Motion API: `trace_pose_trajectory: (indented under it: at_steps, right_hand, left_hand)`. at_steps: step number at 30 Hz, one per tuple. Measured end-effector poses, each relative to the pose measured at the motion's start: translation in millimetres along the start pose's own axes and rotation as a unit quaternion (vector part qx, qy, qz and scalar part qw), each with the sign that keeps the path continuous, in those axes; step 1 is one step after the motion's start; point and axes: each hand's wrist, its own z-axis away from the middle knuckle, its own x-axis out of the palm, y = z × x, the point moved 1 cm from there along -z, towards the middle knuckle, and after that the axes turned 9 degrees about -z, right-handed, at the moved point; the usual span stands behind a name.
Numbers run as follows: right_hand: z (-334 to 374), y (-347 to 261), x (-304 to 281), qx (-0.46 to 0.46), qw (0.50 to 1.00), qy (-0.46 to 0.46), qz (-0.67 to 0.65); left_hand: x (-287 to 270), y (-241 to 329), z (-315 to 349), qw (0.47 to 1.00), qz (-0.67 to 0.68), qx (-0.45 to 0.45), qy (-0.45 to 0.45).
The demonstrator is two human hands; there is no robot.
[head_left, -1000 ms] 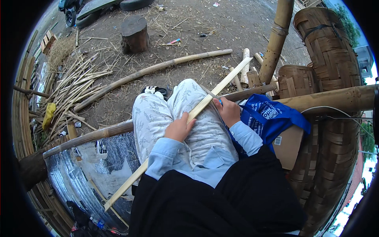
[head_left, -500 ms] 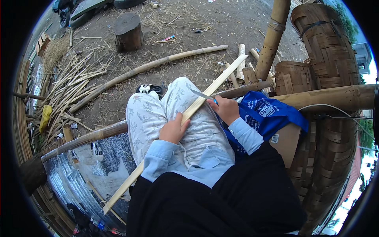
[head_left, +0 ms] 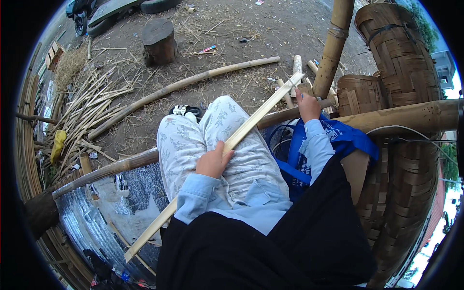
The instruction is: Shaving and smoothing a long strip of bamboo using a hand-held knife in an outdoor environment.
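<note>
A long pale bamboo strip (head_left: 251, 122) lies slantwise across my lap, its far end pointing up to the right and its near end down to the left. My left hand (head_left: 212, 162) is closed round the strip over my thighs, thumb on top. Close to the far end, my right hand (head_left: 308, 107) grips a knife (head_left: 293, 85) by its handle, which the fingers mostly hide. The thin blade lies against the strip near its tip.
A blue printed bag (head_left: 296, 169) and brown cardboard (head_left: 355, 169) sit at my right, beside tall woven baskets (head_left: 398, 53). Bamboo poles (head_left: 333, 50) stand and lie nearby. Cut sticks (head_left: 89, 104), a curved pole (head_left: 193, 79) and a stump (head_left: 160, 43) are ahead.
My right hand has moved up and away along the strip, carrying the knife from the middle part to near the far tip. My left hand keeps its hold in about the same place.
</note>
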Motion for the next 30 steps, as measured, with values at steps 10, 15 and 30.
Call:
trace_pose_trajectory:
  at_steps: [10, 15, 30]
  right_hand:
    - [60, -42, 16, -0.137, 0.984, -0.072, -0.092]
    - [-5, 8, 10, -0.040, 0.999, 0.003, -0.004]
    - [-35, 40, 28, 0.128, 0.988, 0.013, -0.081]
  left_hand:
    - [-3, -5, -1, 0.998, 0.064, -0.020, 0.006]
    - [1, -5, -2, 0.998, 0.063, -0.012, -0.003]
    - [3, -12, 3, 0.997, 0.082, 0.001, 0.012]
